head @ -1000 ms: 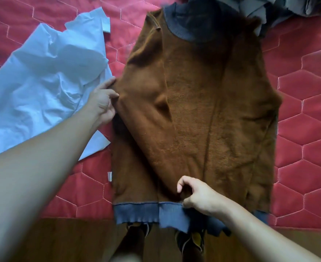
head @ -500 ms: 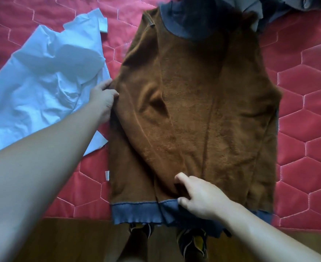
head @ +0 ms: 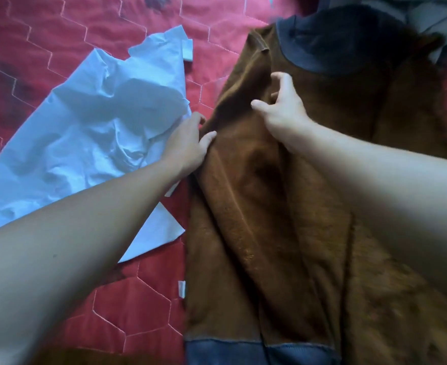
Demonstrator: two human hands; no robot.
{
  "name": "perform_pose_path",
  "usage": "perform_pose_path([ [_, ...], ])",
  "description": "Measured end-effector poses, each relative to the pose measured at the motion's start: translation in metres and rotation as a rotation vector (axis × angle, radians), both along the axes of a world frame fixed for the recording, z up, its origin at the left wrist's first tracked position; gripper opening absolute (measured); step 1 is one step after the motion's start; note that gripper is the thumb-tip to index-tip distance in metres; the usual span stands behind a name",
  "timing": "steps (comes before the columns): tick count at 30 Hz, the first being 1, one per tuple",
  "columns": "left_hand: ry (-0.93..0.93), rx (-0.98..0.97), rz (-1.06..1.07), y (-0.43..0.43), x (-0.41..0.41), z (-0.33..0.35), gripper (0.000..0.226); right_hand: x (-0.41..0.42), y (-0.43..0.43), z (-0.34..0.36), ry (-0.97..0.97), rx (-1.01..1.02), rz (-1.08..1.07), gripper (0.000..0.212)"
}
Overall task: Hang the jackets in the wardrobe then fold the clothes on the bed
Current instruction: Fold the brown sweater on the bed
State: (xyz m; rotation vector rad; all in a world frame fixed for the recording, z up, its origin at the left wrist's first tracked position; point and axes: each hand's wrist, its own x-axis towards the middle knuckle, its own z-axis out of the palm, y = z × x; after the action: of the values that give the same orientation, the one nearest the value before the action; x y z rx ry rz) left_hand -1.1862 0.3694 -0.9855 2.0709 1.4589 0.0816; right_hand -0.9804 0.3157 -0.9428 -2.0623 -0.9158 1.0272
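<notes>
Your right hand (head: 283, 111) has left the blue hem band (head: 230, 351) of the brown sweater (head: 309, 206) and is now up near the sweater's blue collar (head: 296, 56). It sits on the sleeve that is folded in over the body. The view has also swung closer, so the sweater fills more of the frame than before.

The right hand's fingers are bent and spread like a claw, with the tips touching the fleecy fabric. You cannot tell whether they have actually gathered any cloth.

Your left hand (head: 188, 146) stays at the sweater's side edge. Its thumb lies on top of the brown cloth and its fingers run along the edge, holding that fold.

The sweater lies flat on the red quilted bed (head: 59, 48), collar away from you and hem band towards you. A small white label (head: 181, 288) sticks out from its side seam, on the side your left hand holds.

A crumpled white shirt (head: 85, 140) lies just beside the sweater on that same side, partly under your left forearm. Grey clothes (head: 427, 17) are heaped just beyond the collar.
</notes>
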Motion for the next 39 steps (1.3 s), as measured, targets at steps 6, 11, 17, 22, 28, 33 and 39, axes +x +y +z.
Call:
perform_pose_path([
  [6, 0.026, 0.145, -0.096, 0.004, -0.015, 0.001, 0.033, -0.021, 0.089, -0.007, -0.116, 0.057, 0.061, 0.050],
  [11, 0.135, 0.232, -0.101, -0.001, -0.016, 0.000, 0.047, -0.029, 0.111, -0.009, -0.279, -0.003, 0.322, 0.067],
  [17, 0.124, 0.338, -0.076, -0.041, 0.001, 0.025, 0.062, -0.021, -0.007, -0.003, -0.652, 0.238, 0.375, 0.054],
  [22, 0.166, 0.249, -0.500, -0.169, 0.006, 0.013, 0.073, -0.031, -0.211, -0.017, -0.795, -0.013, 0.664, 0.056],
  [28, 0.301, 0.284, -0.630, -0.202, -0.012, -0.008, 0.077, -0.021, -0.275, -0.048, -0.879, -0.156, 0.859, 0.069],
  [33, 0.373, 0.242, -0.582, -0.226, -0.007, 0.021, 0.077, -0.010, -0.281, -0.016, -0.751, -0.070, 0.766, 0.065],
  [39, 0.321, 0.193, -0.842, -0.348, -0.041, 0.028, 0.088, 0.026, -0.384, 0.006, -0.830, -0.188, 0.640, 0.066],
])
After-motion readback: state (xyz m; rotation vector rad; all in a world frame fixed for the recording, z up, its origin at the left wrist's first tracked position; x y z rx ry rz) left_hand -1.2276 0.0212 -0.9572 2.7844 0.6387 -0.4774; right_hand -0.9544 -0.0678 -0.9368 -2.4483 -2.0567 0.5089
